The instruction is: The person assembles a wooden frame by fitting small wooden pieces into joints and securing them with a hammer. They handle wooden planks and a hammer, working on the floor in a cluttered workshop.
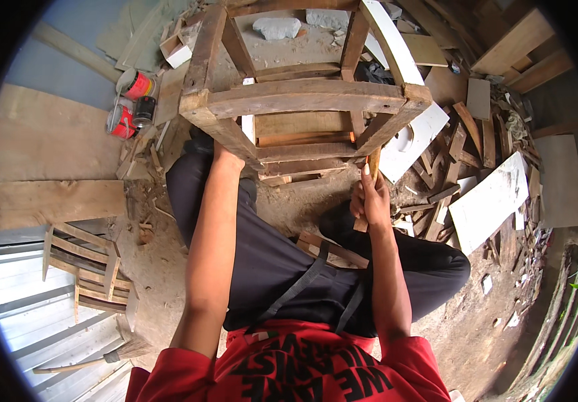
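Head view showed the wooden frame (305, 98) just beyond the person's folded legs, its far end cut off by the upper edge. The left hand (228, 158) reached behind its left side, fingers hidden by the wood, so its grip could not be told. The right hand (370, 199) was wrapped firmly around a wooden stick (374, 163), whose upper end lay near the frame's right side, contact unclear. A black bundle (373, 72) was partly hidden behind the frame.
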Demonstrator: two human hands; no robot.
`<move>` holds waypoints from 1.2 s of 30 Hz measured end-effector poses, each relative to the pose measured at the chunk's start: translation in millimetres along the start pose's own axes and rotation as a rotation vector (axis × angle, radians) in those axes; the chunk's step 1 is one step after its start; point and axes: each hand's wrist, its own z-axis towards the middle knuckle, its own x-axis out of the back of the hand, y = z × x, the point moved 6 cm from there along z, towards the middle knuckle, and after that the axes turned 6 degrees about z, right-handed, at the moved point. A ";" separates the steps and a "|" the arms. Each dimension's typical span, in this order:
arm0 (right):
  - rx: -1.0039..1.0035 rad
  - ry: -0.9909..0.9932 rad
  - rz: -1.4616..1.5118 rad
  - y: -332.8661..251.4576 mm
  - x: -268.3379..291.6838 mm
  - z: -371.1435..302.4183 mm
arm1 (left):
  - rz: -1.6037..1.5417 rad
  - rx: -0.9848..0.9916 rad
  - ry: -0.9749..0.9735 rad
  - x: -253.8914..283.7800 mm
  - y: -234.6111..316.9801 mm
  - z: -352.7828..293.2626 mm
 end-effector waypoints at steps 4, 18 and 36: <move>0.013 0.085 -0.143 13.0 18.9 9.4 | -0.024 0.018 0.004 15.4 -9.8 9.8; 0.247 0.621 -1.061 45.6 195.2 54.8 | 0.397 -0.150 0.054 -40.9 -23.9 2.0; 0.546 0.648 -0.060 -64.7 -29.9 7.8 | 0.629 -0.399 -0.058 -82.5 -87.4 -73.9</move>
